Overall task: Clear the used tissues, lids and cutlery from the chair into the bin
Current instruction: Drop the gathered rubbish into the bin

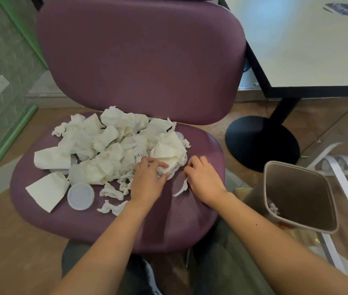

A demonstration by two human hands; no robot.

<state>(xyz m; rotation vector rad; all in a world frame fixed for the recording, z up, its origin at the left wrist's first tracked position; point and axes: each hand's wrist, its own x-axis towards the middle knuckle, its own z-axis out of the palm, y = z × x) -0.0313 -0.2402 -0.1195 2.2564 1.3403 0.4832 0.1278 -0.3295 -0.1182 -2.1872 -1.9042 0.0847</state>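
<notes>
A heap of crumpled white tissues (105,145) covers the back and left of the purple chair seat (83,226), mixed with clear plastic lids and white forks. One round lid (80,196) lies apart near the front left. My left hand (148,177) grips tissues and stacked lids at the heap's right edge. My right hand (203,179) pinches a white plastic fork (181,188), tines pointing down toward the seat. The brown bin (300,196) stands on the floor to the right of the chair, with a scrap of tissue inside.
The chair's purple backrest (141,58) rises behind the heap. A white table (309,43) with a black pedestal base (260,143) stands at the right. White slats of another seat (345,167) lie behind the bin. A green-edged wall runs along the left.
</notes>
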